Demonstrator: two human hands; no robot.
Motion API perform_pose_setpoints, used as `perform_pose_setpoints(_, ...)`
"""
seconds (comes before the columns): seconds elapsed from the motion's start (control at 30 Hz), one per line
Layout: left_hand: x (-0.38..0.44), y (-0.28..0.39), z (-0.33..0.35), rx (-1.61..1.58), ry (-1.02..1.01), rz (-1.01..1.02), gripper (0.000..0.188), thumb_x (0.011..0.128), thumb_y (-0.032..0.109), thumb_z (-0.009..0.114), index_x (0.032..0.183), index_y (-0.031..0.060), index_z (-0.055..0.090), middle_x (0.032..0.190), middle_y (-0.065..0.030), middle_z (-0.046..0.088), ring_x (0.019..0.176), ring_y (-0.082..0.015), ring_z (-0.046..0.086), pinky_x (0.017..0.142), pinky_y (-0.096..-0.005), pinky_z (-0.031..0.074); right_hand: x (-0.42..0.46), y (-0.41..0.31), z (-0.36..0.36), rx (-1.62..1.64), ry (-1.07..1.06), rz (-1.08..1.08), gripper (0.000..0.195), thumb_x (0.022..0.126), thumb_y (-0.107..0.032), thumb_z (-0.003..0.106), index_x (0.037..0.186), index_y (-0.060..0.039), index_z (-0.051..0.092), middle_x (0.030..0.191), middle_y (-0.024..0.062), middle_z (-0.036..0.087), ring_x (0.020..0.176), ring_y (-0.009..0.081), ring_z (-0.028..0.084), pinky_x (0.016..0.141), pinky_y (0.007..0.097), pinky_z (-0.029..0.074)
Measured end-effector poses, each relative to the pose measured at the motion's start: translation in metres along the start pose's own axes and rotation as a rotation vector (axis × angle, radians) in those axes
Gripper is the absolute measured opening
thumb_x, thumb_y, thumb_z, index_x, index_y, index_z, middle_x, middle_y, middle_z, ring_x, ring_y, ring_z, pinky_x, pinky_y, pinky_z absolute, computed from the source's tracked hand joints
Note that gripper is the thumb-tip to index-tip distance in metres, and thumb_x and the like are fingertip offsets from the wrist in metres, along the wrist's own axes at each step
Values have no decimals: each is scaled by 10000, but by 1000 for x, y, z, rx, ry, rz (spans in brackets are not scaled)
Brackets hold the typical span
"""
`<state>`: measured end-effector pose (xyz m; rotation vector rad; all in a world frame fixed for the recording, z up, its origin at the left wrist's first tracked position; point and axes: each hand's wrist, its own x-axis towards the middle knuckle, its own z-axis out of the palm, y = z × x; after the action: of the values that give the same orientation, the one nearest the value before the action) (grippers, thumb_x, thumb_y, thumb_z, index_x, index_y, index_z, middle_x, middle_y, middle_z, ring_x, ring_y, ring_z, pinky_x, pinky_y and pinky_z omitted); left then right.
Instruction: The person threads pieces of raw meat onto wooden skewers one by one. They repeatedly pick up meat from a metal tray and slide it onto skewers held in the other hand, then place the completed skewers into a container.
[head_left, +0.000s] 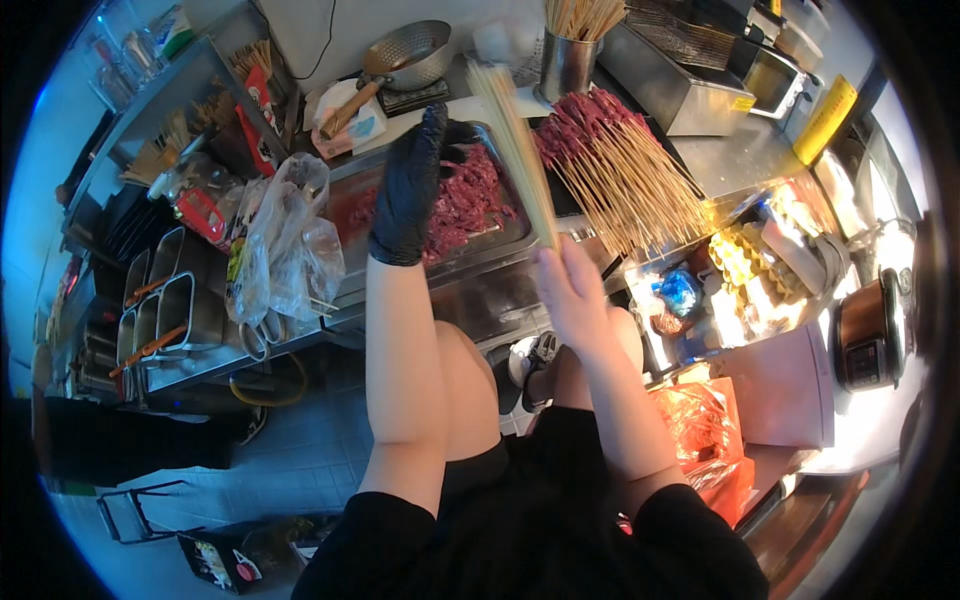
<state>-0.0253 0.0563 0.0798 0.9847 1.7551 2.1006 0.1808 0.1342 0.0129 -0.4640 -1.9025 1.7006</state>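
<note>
My right hand (571, 289) is bare and grips the lower end of a bundle of bamboo skewers (517, 146). The bundle slants up and to the left, and its upper end is blurred. My left hand (407, 191), in a black disposable glove, is over the left part of a metal tray (525, 225). Its fingers point away from me, with nothing visible in them; the palm is hidden. Raw dark-red meat pieces (472, 199) fill much of that tray. Right of it, many skewers threaded with meat (592, 124) lie piled on a black tray (566, 196), bare sticks towards me.
A steel canister of skewers (568, 64) stands behind the trays. Left are a hammered pan (409, 56), a clear plastic bag (289, 240), scissors (259, 337) and metal containers (176, 311). A fryer (690, 82) is back right. An orange bag (705, 435) hangs near my right arm.
</note>
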Motion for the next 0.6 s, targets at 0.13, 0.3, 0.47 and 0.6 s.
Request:
perform_pose_setpoints(0.13,8,-25,-39,740,-26,157,210,879,242,602,871,63,713,877,-147,700,833,-338,642,800,-378,498,3,8,-9,282,44,-3,198,1016,-203,446,1002,-25,531,663,-50,408,536,19,341,477,190,270)
perform_pose_setpoints(0.3,-17,-63,-38,944,-103,378,123,774,135,641,861,123,726,894,-117,681,903,-317,628,789,-411,500,-16,59,1,434,20,25,302,1031,-295,407,1003,-15,517,640,-51,367,518,34,306,467,198,249)
perform_pose_setpoints(0.47,-14,-61,-21,1163,-149,226,201,678,74,703,876,108,716,895,-117,667,917,-311,624,859,-429,484,-8,62,9,397,-54,38,314,1034,-296,396,1000,-10,522,631,-51,358,519,37,295,474,195,247)
perform_pose_setpoints(0.6,-8,-79,-31,1020,-125,320,161,692,83,712,852,77,705,850,-128,660,848,-325,629,800,-433,496,4,39,7,270,-7,67,224,1021,-208,438,1030,-5,533,640,-45,399,533,33,334,483,193,259)
